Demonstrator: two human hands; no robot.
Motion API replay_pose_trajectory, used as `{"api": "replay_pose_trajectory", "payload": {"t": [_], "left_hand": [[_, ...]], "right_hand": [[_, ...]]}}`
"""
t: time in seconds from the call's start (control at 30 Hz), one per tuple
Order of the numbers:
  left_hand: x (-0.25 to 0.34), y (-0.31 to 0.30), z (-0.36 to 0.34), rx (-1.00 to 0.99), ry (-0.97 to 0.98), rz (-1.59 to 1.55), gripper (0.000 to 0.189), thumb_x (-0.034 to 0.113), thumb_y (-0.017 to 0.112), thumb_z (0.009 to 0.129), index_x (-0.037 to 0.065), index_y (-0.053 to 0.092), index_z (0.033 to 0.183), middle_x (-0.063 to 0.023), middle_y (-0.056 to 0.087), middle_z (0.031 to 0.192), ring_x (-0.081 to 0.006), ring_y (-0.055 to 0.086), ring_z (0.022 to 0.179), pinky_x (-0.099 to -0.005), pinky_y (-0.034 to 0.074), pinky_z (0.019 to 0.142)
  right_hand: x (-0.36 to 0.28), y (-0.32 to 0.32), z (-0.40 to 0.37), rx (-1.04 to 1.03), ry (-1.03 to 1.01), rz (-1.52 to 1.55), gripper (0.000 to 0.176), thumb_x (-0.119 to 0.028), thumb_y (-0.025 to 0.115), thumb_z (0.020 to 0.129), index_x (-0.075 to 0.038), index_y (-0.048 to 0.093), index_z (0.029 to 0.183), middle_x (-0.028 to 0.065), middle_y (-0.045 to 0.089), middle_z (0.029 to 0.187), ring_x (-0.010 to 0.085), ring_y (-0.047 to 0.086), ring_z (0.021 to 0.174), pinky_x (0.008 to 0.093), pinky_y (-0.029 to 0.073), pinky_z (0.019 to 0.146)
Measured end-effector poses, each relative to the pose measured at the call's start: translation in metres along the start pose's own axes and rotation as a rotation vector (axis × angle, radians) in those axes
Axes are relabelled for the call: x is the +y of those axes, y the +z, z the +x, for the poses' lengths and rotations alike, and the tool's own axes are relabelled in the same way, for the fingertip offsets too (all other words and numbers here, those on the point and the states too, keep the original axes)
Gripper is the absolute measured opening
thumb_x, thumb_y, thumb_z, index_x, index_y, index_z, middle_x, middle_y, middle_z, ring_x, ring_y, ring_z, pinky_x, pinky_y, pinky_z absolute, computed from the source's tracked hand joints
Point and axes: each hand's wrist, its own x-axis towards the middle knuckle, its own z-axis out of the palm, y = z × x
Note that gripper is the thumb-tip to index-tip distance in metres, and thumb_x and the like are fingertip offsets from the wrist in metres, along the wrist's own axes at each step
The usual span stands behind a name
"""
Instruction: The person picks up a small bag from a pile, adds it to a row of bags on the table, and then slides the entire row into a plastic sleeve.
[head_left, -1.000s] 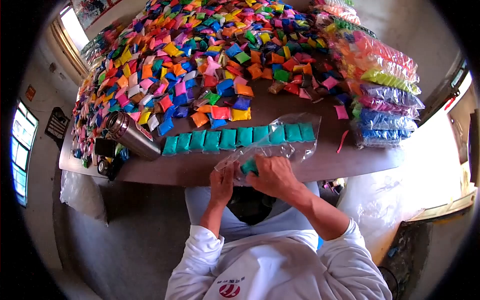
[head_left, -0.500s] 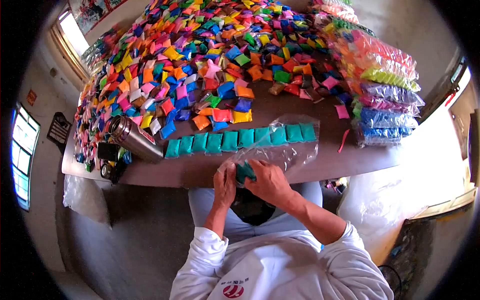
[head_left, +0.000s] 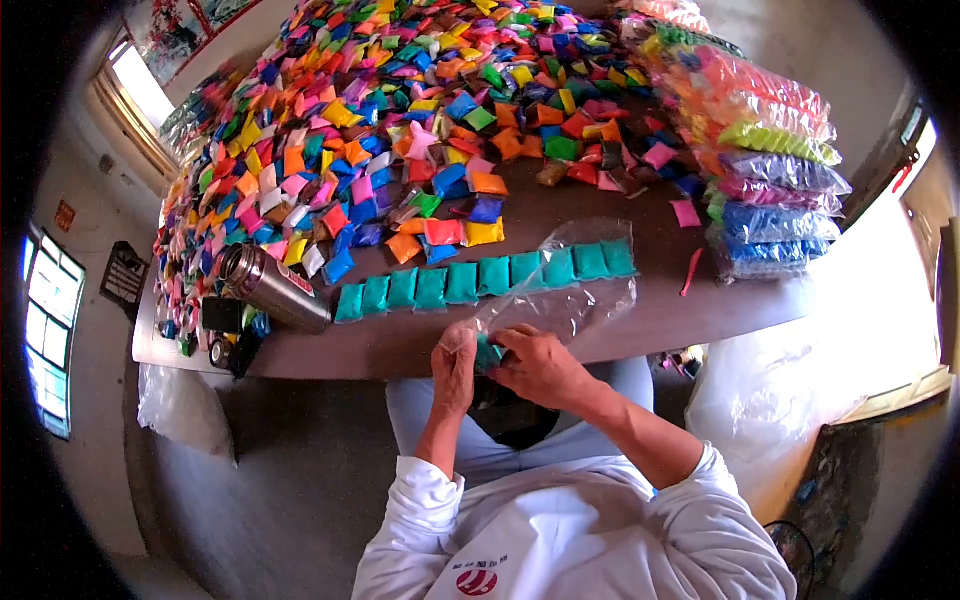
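Note:
At the table's near edge my left hand (head_left: 454,372) is closed on the mouth end of a clear plastic bag (head_left: 600,307). My right hand (head_left: 543,368) pinches a teal packet (head_left: 488,353) at that end, close against the left fingers. How many packets are between the hands is hidden by the fingers. Just beyond, a row of teal packets (head_left: 462,283) lies side by side across the table. The bag's far part spreads loosely over the right end of this row.
A heap of small coloured packets (head_left: 350,150) covers the far table. Filled clear bags (head_left: 775,235) are stacked on the right. A steel flask (head_left: 272,288) and a small black device (head_left: 222,314) stand at left. A pink-red strip (head_left: 691,271) lies near the stack.
My hands have shifted slightly, with the right fingers still at the teal packet and the left still at the bag. The whole view has tilted a little. The row stays put.

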Motion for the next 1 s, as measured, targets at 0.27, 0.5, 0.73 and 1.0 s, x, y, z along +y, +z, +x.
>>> {"api": "replay_pose_trajectory", "payload": {"t": [0.27, 0.5, 0.73, 1.0], "left_hand": [[0.007, -0.006, 0.001, -0.030, 0.095, 0.264, 0.032, 0.030, 0.057, 0.093, 0.001, 0.063, 0.105, -0.0078, 0.064, 0.097, -0.0145, 0.059, 0.092, -0.0292, 0.046, 0.080], [0.009, -0.002, -0.001, -0.003, 0.054, 0.210, 0.026, 0.024, 0.058, 0.092, 0.000, 0.065, 0.100, -0.0044, 0.062, 0.095, -0.0112, 0.057, 0.086, -0.0260, 0.044, 0.074], [0.017, -0.001, 0.000, -0.009, -0.006, 0.215, 0.026, 0.024, 0.058, 0.091, 0.001, 0.063, 0.100, -0.0041, 0.061, 0.089, -0.0118, 0.054, 0.084, -0.0272, 0.044, 0.074], [0.018, -0.001, -0.001, -0.003, 0.003, 0.259, 0.030, 0.027, 0.058, 0.091, 0.000, 0.063, 0.102, -0.0088, 0.065, 0.095, -0.0158, 0.058, 0.089, -0.0306, 0.046, 0.079]], "right_hand": [[-0.004, -0.005, -0.009, 0.101, -0.118, -0.164, 0.031, -0.008, 0.071, 0.075, 0.001, 0.059, 0.102, 0.0182, 0.061, 0.088, 0.0353, 0.062, 0.077, 0.0386, 0.051, 0.067], [0.018, -0.124, -0.019, 0.823, -0.001, -0.250, 0.009, 0.002, 0.063, 0.079, -0.001, 0.064, 0.086, 0.0112, 0.061, 0.074, 0.0183, 0.060, 0.065, 0.0294, 0.048, 0.059], [0.111, -0.162, 0.004, 0.271, 0.002, -0.439, 0.036, -0.008, 0.066, 0.075, -0.005, 0.061, 0.111, 0.0172, 0.063, 0.109, 0.0330, 0.060, 0.101, 0.0380, 0.048, 0.087], [0.156, -0.159, 0.014, 0.026, 0.040, -0.531, 0.050, -0.007, 0.065, 0.074, -0.004, 0.054, 0.123, 0.0194, 0.057, 0.122, 0.0350, 0.055, 0.113, 0.0388, 0.045, 0.097]]}}
